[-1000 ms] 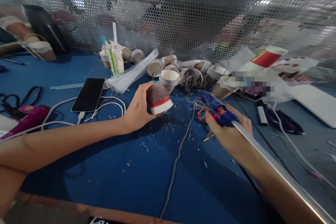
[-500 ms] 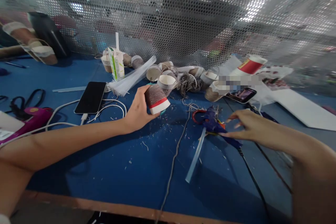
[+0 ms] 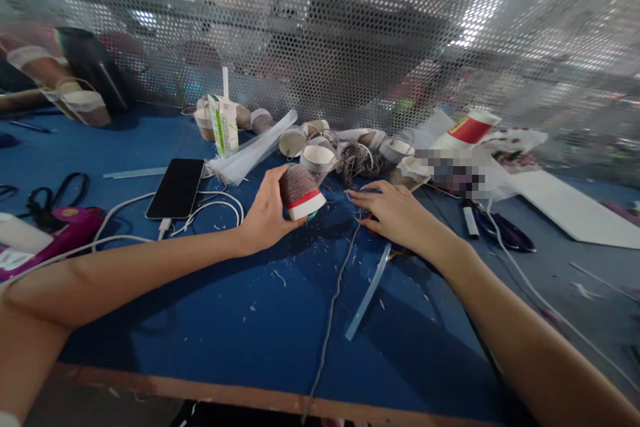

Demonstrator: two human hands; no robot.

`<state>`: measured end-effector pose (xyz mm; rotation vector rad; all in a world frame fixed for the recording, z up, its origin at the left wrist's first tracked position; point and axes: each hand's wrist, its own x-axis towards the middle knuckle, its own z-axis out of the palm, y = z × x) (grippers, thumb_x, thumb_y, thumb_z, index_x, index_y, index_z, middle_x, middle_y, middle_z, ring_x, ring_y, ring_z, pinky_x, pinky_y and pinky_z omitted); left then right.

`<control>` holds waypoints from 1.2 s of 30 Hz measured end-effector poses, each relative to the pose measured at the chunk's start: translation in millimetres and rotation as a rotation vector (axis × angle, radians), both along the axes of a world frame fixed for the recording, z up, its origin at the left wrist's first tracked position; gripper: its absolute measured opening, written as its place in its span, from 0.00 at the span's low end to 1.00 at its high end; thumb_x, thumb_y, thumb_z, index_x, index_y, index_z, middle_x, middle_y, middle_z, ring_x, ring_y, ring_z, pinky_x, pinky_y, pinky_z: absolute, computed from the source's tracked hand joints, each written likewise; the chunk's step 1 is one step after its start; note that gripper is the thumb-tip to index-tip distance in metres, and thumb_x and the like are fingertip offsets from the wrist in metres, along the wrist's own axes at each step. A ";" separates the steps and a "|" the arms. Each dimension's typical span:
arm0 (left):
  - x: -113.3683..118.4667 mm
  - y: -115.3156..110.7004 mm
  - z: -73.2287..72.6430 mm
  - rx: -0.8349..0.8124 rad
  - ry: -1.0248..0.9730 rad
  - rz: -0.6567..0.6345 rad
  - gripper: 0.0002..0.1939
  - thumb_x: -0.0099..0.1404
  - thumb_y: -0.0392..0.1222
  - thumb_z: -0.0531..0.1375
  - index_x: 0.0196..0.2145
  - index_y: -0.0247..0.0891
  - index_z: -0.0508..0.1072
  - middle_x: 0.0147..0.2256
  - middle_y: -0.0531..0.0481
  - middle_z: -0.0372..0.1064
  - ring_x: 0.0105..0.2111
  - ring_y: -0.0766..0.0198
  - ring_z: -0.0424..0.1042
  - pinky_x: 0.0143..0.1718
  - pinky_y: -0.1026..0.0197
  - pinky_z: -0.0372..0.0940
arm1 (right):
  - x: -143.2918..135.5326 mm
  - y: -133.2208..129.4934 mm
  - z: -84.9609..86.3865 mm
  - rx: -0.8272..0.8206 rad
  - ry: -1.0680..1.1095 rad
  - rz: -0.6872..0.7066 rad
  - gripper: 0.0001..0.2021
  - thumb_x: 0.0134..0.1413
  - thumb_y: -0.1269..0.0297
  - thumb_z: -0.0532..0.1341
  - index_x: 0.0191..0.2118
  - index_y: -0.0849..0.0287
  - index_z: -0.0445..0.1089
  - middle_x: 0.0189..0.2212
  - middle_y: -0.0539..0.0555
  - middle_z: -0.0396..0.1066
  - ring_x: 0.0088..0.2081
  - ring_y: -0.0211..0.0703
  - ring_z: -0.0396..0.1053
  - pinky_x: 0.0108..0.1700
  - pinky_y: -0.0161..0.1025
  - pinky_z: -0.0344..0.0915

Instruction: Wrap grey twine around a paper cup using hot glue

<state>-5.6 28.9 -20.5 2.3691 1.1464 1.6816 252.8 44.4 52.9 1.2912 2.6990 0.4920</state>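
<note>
A paper cup (image 3: 303,195), partly wound with grey-brown cord above a red and white rim, is tilted in my left hand (image 3: 265,213), whose fingers are wrapped round it. My right hand (image 3: 393,213) reaches over the table with its fingers spread, near the upper end of a grey cord (image 3: 336,293). It covers most of a dark blue tool, from which a translucent glue stick (image 3: 369,293) sticks out toward the front. Nothing shows in the right hand's grasp.
Wrapped cups (image 3: 318,157) and tangled cord (image 3: 358,161) line the mesh screen. At left lie a phone (image 3: 175,188) with a white cable and a magenta tool (image 3: 75,233). Scissors (image 3: 510,233) and a white board (image 3: 575,207) are at right. A dark bottle (image 3: 95,70) stands back left.
My right hand has moved left, from beside the dark blue tool to over it, by the cord. My left hand still holds the cup in nearly the same place.
</note>
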 end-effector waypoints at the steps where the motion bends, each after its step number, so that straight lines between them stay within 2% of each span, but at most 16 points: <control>1: 0.3 -0.1 0.3 0.000 -0.002 -0.001 0.46 0.53 0.41 0.69 0.61 0.40 0.46 0.51 0.39 0.60 0.53 0.49 0.67 0.55 0.43 0.67 | 0.9 0.9 -3.7 0.006 -0.006 0.001 0.16 0.55 0.67 0.59 0.48 0.59 0.75 0.54 0.58 0.74 0.55 0.59 0.66 0.48 0.53 0.64; 4: 1.0 0.1 0.3 0.000 -0.009 -0.007 0.45 0.53 0.42 0.69 0.60 0.39 0.47 0.51 0.38 0.60 0.53 0.48 0.67 0.54 0.43 0.67 | 2.2 -0.1 -10.1 0.023 -0.015 -0.009 0.13 0.57 0.68 0.57 0.44 0.59 0.77 0.51 0.60 0.76 0.55 0.58 0.67 0.51 0.53 0.62; 9: 1.3 1.1 -1.5 -0.002 -0.011 -0.006 0.45 0.53 0.42 0.69 0.60 0.37 0.48 0.52 0.37 0.60 0.53 0.47 0.67 0.55 0.42 0.67 | 1.1 -2.5 -14.6 0.018 -0.007 -0.010 0.14 0.60 0.70 0.54 0.43 0.60 0.77 0.51 0.61 0.76 0.58 0.53 0.67 0.57 0.53 0.60; 14: 1.0 1.3 -2.2 -0.003 -0.009 -0.006 0.45 0.53 0.42 0.69 0.60 0.37 0.48 0.52 0.37 0.60 0.53 0.47 0.67 0.55 0.42 0.66 | -0.1 -1.7 -19.8 -0.023 0.071 -0.023 0.13 0.59 0.72 0.55 0.40 0.61 0.78 0.52 0.62 0.75 0.62 0.56 0.64 0.63 0.59 0.55; 21: -1.1 1.7 -4.3 -0.020 0.014 -0.054 0.44 0.55 0.45 0.68 0.61 0.37 0.47 0.53 0.36 0.60 0.55 0.47 0.66 0.56 0.43 0.65 | -3.2 -5.8 -12.5 -0.128 0.332 -0.028 0.14 0.59 0.71 0.53 0.36 0.62 0.77 0.50 0.64 0.76 0.64 0.56 0.60 0.68 0.63 0.46; 23: -2.1 1.2 -3.8 -0.035 0.030 -0.090 0.45 0.55 0.46 0.68 0.61 0.37 0.47 0.53 0.36 0.59 0.55 0.47 0.66 0.56 0.43 0.66 | -3.7 -7.9 -9.2 -0.160 0.445 -0.041 0.13 0.58 0.70 0.53 0.36 0.62 0.76 0.49 0.65 0.76 0.64 0.58 0.61 0.69 0.64 0.43; 25: -3.2 0.2 -2.4 -0.053 0.046 -0.133 0.45 0.55 0.47 0.68 0.61 0.38 0.47 0.53 0.37 0.59 0.55 0.47 0.66 0.56 0.44 0.66 | -4.6 -11.1 -7.1 -0.195 0.575 -0.061 0.11 0.58 0.70 0.54 0.38 0.61 0.76 0.48 0.63 0.77 0.62 0.58 0.64 0.68 0.64 0.45; 28: -4.8 -1.3 0.0 -0.063 0.062 -0.186 0.44 0.55 0.47 0.68 0.61 0.38 0.48 0.53 0.37 0.60 0.55 0.47 0.66 0.56 0.44 0.66 | -7.5 -17.6 -5.8 -0.263 0.786 -0.103 0.08 0.59 0.64 0.56 0.38 0.58 0.73 0.45 0.59 0.78 0.53 0.56 0.72 0.61 0.59 0.60; 30: -5.6 -1.9 1.0 -0.061 0.071 -0.204 0.44 0.55 0.46 0.68 0.61 0.38 0.48 0.53 0.37 0.60 0.55 0.47 0.66 0.56 0.44 0.66 | -10.4 -21.5 -5.7 -0.320 0.932 -0.139 0.08 0.60 0.59 0.57 0.38 0.57 0.70 0.40 0.58 0.79 0.43 0.52 0.77 0.49 0.52 0.70; 33: -5.8 -1.8 0.9 -0.064 0.071 -0.215 0.44 0.55 0.46 0.68 0.61 0.38 0.48 0.53 0.37 0.59 0.55 0.47 0.66 0.56 0.43 0.66 | -15.4 -24.6 -6.2 -0.394 1.152 -0.192 0.12 0.60 0.52 0.57 0.38 0.56 0.65 0.32 0.55 0.79 0.29 0.44 0.75 0.33 0.42 0.71; 36: -5.2 -0.8 -0.4 -0.060 0.064 -0.218 0.45 0.55 0.46 0.68 0.61 0.38 0.48 0.53 0.37 0.59 0.55 0.47 0.66 0.56 0.43 0.66 | -20.1 -25.6 -6.7 -0.433 1.363 -0.223 0.16 0.58 0.48 0.59 0.38 0.56 0.62 0.24 0.50 0.73 0.26 0.40 0.72 0.30 0.38 0.68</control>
